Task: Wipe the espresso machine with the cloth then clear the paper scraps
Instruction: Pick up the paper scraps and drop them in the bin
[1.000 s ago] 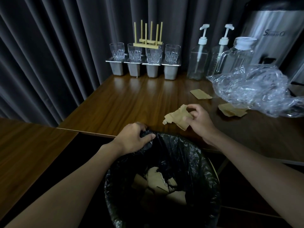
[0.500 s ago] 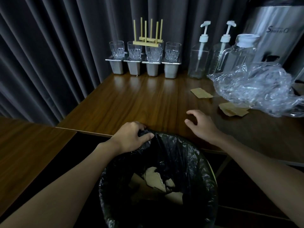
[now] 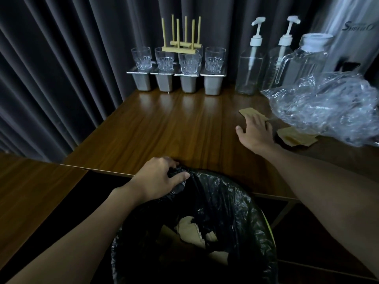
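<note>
Since half a second ago, right hand [image 3: 254, 130] reached forward, open, fingers spread flat on tan torn paper scrap [image 3: 249, 112]; second scrap [image 3: 295, 136] just right of palm. Left hand [image 3: 158, 179] clenched on black crinkled plastic bin liner [image 3: 215, 201], kept open for drops.

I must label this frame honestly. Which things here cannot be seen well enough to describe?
- Head view: the far paper scrap is partly under the right hand.
- The near paper scraps run under the clear plastic bag.
- Scraps in the bin are partly hidden by folds of the black liner and shadow.
- The steel machine is cut off by the right edge.
</note>
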A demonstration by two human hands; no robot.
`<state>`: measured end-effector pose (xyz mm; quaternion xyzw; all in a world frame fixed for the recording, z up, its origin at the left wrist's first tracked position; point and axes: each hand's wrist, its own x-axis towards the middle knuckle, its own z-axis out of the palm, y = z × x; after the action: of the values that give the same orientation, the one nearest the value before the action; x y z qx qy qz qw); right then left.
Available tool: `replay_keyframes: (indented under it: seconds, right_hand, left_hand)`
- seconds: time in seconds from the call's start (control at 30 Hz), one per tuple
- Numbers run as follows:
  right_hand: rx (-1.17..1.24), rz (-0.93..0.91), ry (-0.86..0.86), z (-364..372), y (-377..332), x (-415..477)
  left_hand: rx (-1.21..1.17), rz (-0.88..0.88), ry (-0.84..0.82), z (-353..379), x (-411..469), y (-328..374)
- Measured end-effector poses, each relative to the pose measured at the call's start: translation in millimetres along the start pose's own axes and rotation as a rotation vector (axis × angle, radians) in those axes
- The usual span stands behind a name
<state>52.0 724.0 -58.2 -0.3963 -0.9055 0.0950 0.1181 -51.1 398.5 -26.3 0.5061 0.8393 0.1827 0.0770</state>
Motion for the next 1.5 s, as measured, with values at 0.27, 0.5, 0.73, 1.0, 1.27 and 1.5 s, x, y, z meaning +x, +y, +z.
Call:
replay_keyframes:
  seconds: [0.27, 0.5, 0.73, 1.0, 1.27, 1.5]
  right_hand:
    - [-0.036, -0.062, -0.044, -3.7, -6.1, -11.0]
    - [0.055, -0.243, -0.057, -9.8, -12.0, -56.3]
    - [0.088, -0.419, 0.041, -10.4, -4.0, -94.7]
    - [0.036, -0.397, 0.012, -13.9, 5.8, -103.3]
    - [0.148, -0.379, -0.004, -23.8, 29.8, -109.5]
    - [0.103, -0.25, -0.143, -50.3, 50.2, -113.1]
  left_hand:
    - [0.009, 0.002, -0.01, 0.3, 1.6, 1.8]
    - [0.029, -0.015, -0.026, -0.8, 1.1, 5.4]
    - [-0.002, -0.013, -0.091, -11.4, -5.4, 22.3]
    - [0.022, 0.027, -0.138, -24.2, -6.6, 41.1]
    - [-0.144, -0.021, -0.031, -8.9, -10.2, 68.1]
    - [-0.233, -0.03, -0.009, 18.3, -8.4, 96.5]
